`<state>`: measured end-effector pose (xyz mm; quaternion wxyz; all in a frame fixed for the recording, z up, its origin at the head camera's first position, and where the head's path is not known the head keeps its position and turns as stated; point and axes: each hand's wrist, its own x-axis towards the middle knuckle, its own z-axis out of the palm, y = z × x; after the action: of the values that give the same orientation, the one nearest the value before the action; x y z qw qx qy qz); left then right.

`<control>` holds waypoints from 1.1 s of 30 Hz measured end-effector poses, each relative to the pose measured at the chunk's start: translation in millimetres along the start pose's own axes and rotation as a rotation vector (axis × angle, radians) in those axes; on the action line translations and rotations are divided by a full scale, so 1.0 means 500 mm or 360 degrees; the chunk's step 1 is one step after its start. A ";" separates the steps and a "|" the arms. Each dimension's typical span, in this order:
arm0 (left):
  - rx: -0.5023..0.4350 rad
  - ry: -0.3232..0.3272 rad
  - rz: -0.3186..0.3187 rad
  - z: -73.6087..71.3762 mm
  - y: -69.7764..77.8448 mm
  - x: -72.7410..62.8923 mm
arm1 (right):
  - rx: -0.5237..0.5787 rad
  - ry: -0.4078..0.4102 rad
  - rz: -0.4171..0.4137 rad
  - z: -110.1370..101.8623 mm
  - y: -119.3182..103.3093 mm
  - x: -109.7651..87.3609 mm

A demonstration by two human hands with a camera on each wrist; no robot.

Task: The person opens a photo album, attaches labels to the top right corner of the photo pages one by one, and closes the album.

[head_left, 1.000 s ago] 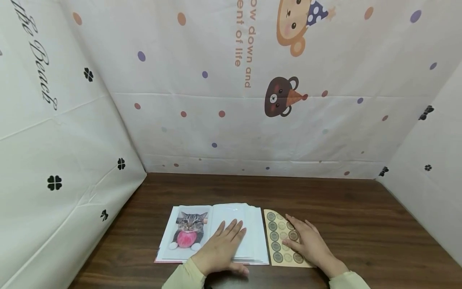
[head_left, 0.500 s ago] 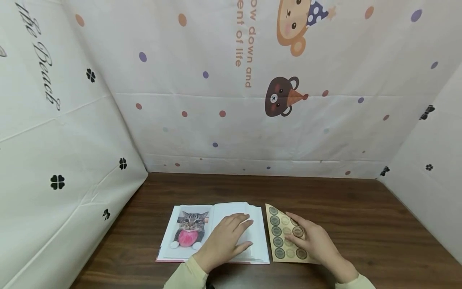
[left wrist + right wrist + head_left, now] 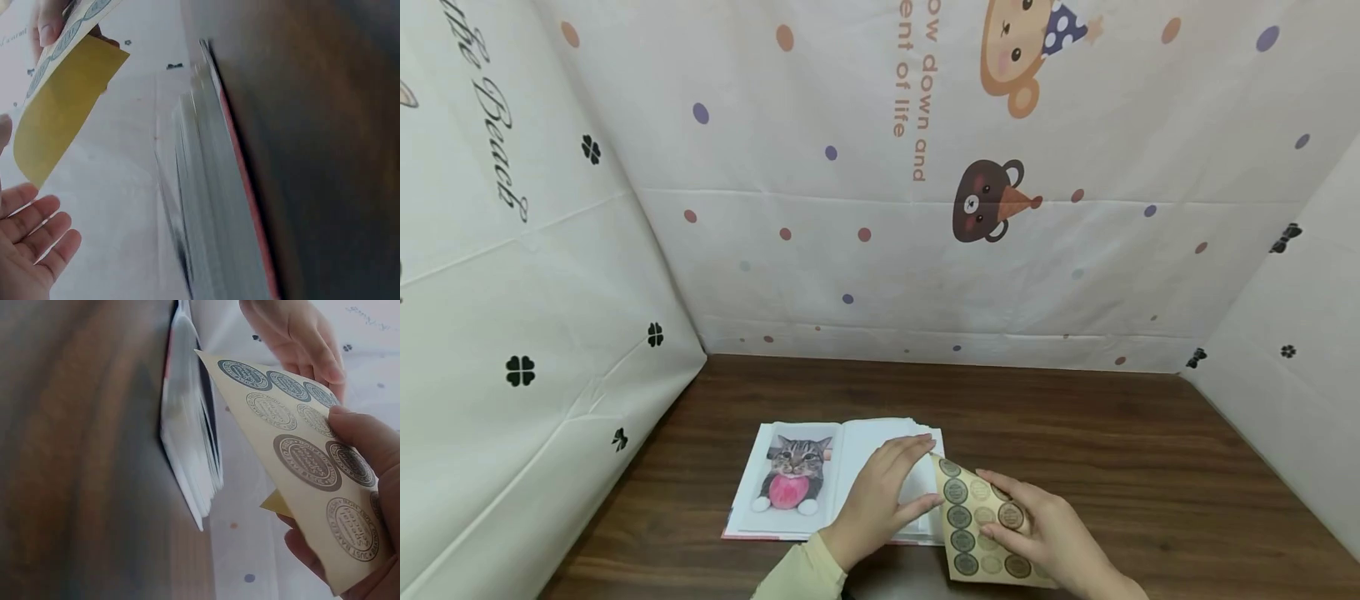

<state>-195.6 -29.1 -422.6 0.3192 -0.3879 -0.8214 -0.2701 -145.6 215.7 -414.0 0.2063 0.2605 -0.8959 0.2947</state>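
My right hand [image 3: 1052,533] pinches a cream sheet of round stickers [image 3: 973,533], thumb on the printed face and fingers behind. The sheet is raised and bent, showing its yellow back [image 3: 62,119] in the left wrist view. Dark and pale round stickers [image 3: 307,464] carry printed lettering. My left hand [image 3: 880,500] has its fingers extended, thumb apart, right by the sheet's left edge; in the left wrist view its fingertips [image 3: 47,203] sit just below the sheet's corner. Beneath the left hand lies an open photo album [image 3: 861,437], its right page partly hidden.
A cat picture with a pink ball [image 3: 790,479] fills the album's left page. The brown wooden table [image 3: 1075,417] is bordered by white printed cloth [image 3: 775,275] at the back and both sides.
The right hand has lifted the sticker sheet off the table and brought it left and nearer, over the album's right edge. The left hand has risen from the page and turned toward the sheet.
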 end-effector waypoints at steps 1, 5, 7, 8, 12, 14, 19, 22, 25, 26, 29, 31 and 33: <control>-0.0036 -0.0028 -0.0014 0.000 0.003 -0.001 | 0.0018 -0.0005 -0.0021 0.001 -0.002 -0.005; -0.0127 -0.0111 -0.0008 0.002 0.008 -0.006 | 0.0045 0.0000 -0.0098 0.005 -0.001 -0.023; -0.0152 -0.0129 -0.0007 0.004 0.009 -0.009 | 0.0029 0.0004 -0.0116 0.007 0.001 -0.030; -0.0159 -0.0134 -0.0009 0.004 0.010 -0.010 | 0.0016 0.0002 -0.0122 0.008 0.002 -0.033; -0.0183 -0.0167 -0.0053 0.009 0.012 -0.016 | -0.0094 -0.0018 -0.0145 0.013 0.006 -0.040; -0.0200 -0.0184 -0.0080 0.013 0.013 -0.018 | -0.0177 -0.0028 -0.0158 0.015 0.008 -0.041; -0.0257 -0.0206 -0.0130 0.025 0.012 -0.026 | -0.0363 -0.0058 -0.0204 0.014 0.010 -0.041; -0.0273 -0.0218 -0.0150 0.033 0.009 -0.034 | -0.0429 -0.0088 -0.0158 0.006 0.003 -0.034; -0.0270 -0.0218 -0.0175 0.038 0.005 -0.041 | -0.0463 -0.0057 -0.0085 -0.003 -0.015 -0.014; -0.0270 -0.0215 -0.0182 0.040 0.004 -0.043 | -0.0458 -0.0032 -0.0070 -0.005 -0.023 -0.006; -0.0290 -0.0216 -0.0223 0.044 0.002 -0.047 | -0.0440 0.0040 -0.0075 0.003 -0.045 0.018; -0.0324 -0.0228 -0.0257 0.048 0.000 -0.049 | -0.0411 0.0065 -0.0076 0.017 -0.056 0.026; -0.0364 -0.0251 -0.0300 0.051 -0.001 -0.053 | -0.0388 0.0066 -0.0049 0.035 -0.060 0.025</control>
<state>-190.9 -23.7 -458.6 0.1808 -0.3629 -0.8406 -0.3593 -141.6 179.3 -407.6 0.2596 0.2411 -0.9165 0.1856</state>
